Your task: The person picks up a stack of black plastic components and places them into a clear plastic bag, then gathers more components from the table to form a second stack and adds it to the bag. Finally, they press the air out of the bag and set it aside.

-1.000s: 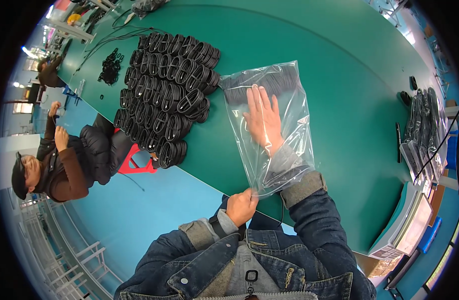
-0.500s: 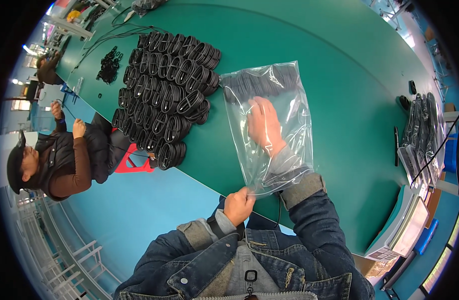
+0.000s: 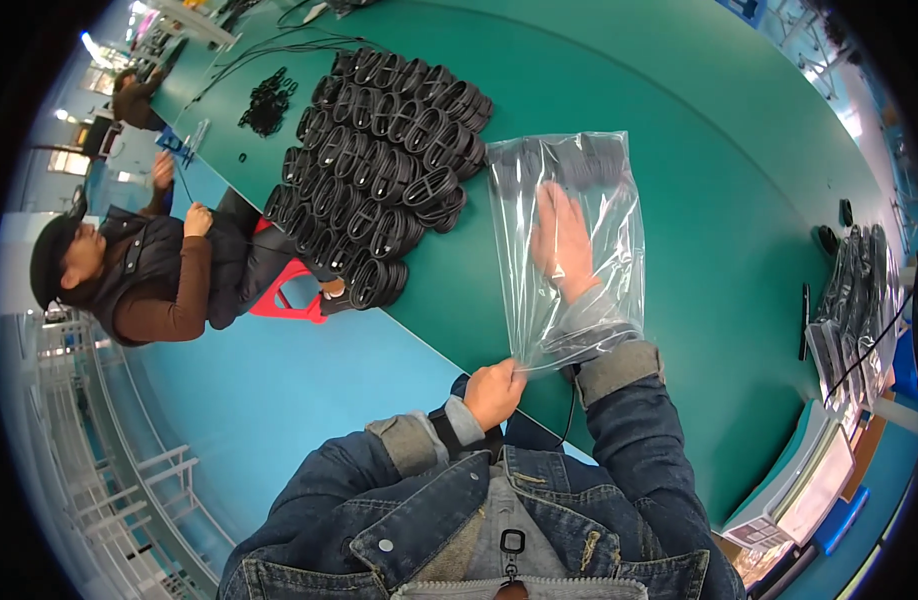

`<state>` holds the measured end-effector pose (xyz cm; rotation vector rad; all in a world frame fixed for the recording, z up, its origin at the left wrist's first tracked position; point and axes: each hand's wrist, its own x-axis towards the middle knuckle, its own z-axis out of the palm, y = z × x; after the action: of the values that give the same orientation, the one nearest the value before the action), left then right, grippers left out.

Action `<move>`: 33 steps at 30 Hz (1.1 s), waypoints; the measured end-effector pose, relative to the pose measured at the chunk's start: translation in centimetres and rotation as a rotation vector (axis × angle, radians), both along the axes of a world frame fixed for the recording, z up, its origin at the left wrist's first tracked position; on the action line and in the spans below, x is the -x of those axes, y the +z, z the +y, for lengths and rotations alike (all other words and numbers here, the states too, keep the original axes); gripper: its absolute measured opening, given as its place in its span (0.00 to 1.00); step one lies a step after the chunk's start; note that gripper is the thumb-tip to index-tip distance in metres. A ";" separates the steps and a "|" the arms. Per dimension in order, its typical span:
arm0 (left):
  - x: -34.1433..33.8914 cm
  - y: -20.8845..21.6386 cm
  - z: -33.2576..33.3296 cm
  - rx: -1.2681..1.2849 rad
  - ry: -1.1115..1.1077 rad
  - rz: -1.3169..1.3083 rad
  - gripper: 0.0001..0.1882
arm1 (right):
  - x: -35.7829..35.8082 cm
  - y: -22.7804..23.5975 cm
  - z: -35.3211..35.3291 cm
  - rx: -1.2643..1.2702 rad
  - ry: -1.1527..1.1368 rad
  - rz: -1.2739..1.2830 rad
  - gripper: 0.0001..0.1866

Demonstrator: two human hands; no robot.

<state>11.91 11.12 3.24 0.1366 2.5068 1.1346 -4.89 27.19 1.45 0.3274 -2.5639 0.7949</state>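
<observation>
A clear plastic bag (image 3: 520, 285) lies flat on the green table, with coiled black cables (image 3: 589, 165) in a row at its far end. My right hand (image 3: 564, 240) is inside the bag up to past the wrist, fingers stretched out flat and pointing at that row; the fingertips reach close to the cables. At the bag's near left corner, by the table edge, my left hand (image 3: 494, 392) pinches the mouth of the bag. To the left of the bag stand several rows of bundled black cables (image 3: 379, 150), the nearest almost touching it.
Small black loops (image 3: 268, 102) lie in a heap beyond the cable rows. A person (image 3: 144, 270) sits at the table's left side near a red stool (image 3: 287, 292). Filled clear bags (image 3: 859, 310), a black pen (image 3: 805, 322) and a stack of boxes (image 3: 794, 480) are on the right.
The view has shifted, so the table and cables sit farther right in the picture. My right hand stays inside the bag and my left keeps its pinch.
</observation>
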 end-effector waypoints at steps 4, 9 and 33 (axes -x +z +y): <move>0.2 -0.5 -0.2 -0.048 -0.036 0.003 0.13 | -1.5 -0.9 0.6 0.000 0.049 -0.034 0.29; 1.4 0.1 -1.5 -0.156 -0.200 -0.150 0.13 | -11.0 2.1 4.0 -0.314 0.151 -0.351 0.27; 8.2 0.4 -14.1 0.106 0.621 0.554 0.38 | -2.2 1.0 -14.8 0.835 0.146 -0.914 0.25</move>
<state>3.72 -2.98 3.69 -0.4493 3.2255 1.3146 -2.65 12.42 2.46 -0.1744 -2.6057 2.3754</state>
